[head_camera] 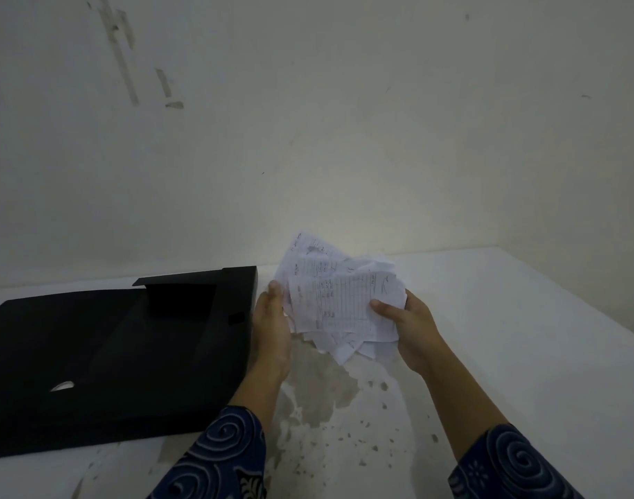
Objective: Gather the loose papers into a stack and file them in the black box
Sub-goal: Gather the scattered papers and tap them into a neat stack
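Observation:
A ragged bunch of white printed papers [339, 300] is held up above the white surface, its sheets fanned out and uneven. My right hand [409, 325] grips its right edge, thumb on the front sheet. My left hand [272, 325] presses flat against the bunch's left edge. The black box [110, 354] lies open on the surface just left of my left hand, its lid flap spread flat toward me and a small inner flap standing at the back.
The white surface [524, 354] is stained and chipped below the papers and runs back to a pale wall. Its right edge slants away at the far right. Blue patterned sleeves cover both forearms.

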